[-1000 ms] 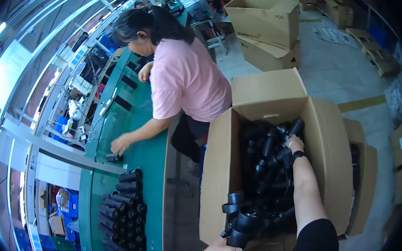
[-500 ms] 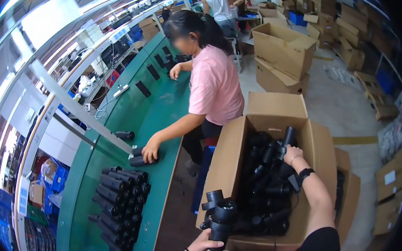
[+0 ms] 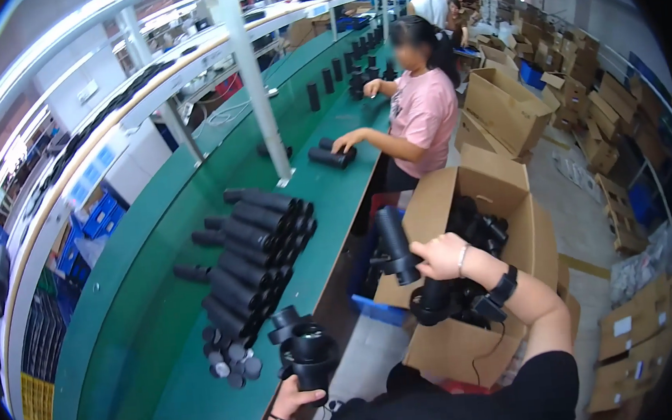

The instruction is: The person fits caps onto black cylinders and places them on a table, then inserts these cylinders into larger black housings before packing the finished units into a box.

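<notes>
Item one, left grip: my left hand, fingers wrapped around the lower end of a stout black fitting with a round open mouth facing up; it stands just beside the near edge of the surface.

Item two, right grip: my right hand, closed on a ribbed black cylinder, tilted, just outside the carton's left flap. A second dark piece hangs or lies beneath the hand; whether I hold it too, I cannot tell.

Item three: open carton, below and beyond the right hand, with more black parts lying loose inside.

Item four: green surface, bearing a stack of black tubes on their sides and, at its near end, a heap of small discs.

Item five: co-worker in pink, one hand on a lying tube.

Step in hand, by my judgement: bringing together one part per hand. The next move seems to call for turning the cylinder to face the fitting's mouth, both grips firm, clear of the flap.
</notes>
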Demonstrator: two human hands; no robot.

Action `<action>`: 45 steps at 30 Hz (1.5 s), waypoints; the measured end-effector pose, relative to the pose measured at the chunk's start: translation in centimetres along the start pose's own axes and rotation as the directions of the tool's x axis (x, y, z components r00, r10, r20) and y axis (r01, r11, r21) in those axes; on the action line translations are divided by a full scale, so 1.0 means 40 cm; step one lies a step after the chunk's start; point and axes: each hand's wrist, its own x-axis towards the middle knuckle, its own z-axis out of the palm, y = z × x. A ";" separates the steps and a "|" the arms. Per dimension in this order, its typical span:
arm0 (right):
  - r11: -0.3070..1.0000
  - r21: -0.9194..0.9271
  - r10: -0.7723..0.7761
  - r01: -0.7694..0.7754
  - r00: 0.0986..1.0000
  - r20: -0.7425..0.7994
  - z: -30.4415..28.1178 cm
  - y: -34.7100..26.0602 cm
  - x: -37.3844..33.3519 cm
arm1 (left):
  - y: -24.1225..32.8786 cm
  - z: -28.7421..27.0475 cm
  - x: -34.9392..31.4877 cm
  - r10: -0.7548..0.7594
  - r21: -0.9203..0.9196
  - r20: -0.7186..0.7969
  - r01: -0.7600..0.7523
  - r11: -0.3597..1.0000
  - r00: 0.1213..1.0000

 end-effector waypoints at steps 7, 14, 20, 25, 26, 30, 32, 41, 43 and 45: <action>0.801 0.227 -0.586 0.554 0.802 0.115 -0.005 -0.639 0.218 | -0.033 -0.239 -0.437 0.263 -0.203 -0.447 -0.384 0.901 0.855; 0.537 0.247 -0.840 0.807 0.483 0.249 0.134 -1.191 0.431 | -0.189 -0.358 -0.699 0.243 -0.155 -0.798 -0.578 0.801 0.551; 0.623 0.350 -0.771 0.699 0.476 0.422 0.348 -1.521 0.531 | -0.275 -0.321 -0.759 0.185 -0.124 -0.928 -0.735 0.667 0.324; 0.647 0.438 -0.762 0.624 0.501 0.411 0.492 -1.577 0.584 | -0.267 -0.323 -0.724 0.162 -0.067 -0.962 -0.762 0.644 0.222; 0.657 0.451 -0.753 0.603 0.502 0.426 0.495 -1.571 0.588 | -0.267 -0.331 -0.714 0.190 -0.041 -0.954 -0.728 0.685 0.232; 0.698 0.509 -0.716 0.504 0.490 0.496 0.558 -1.539 0.618 | -0.210 -0.375 -0.659 0.193 -0.068 -0.933 -0.673 0.737 0.305; 0.698 0.520 -0.716 0.493 0.505 0.482 0.555 -1.524 0.615 | -0.189 -0.403 -0.631 0.203 -0.053 -0.935 -0.680 0.731 0.291; 0.626 0.673 -0.756 0.394 0.517 0.401 0.483 -1.468 0.624 | -0.097 -0.608 -0.624 0.268 -0.184 -0.854 -0.741 0.646 0.446; 0.557 0.727 -0.781 0.402 0.551 0.294 0.455 -1.465 0.646 | -0.089 -0.655 -0.649 0.292 -0.229 -0.830 -0.767 0.599 0.476; 0.447 0.801 -0.794 0.398 0.589 0.151 0.408 -1.455 0.699 | -0.096 -0.701 -0.679 0.302 -0.241 -0.819 -0.770 0.590 0.488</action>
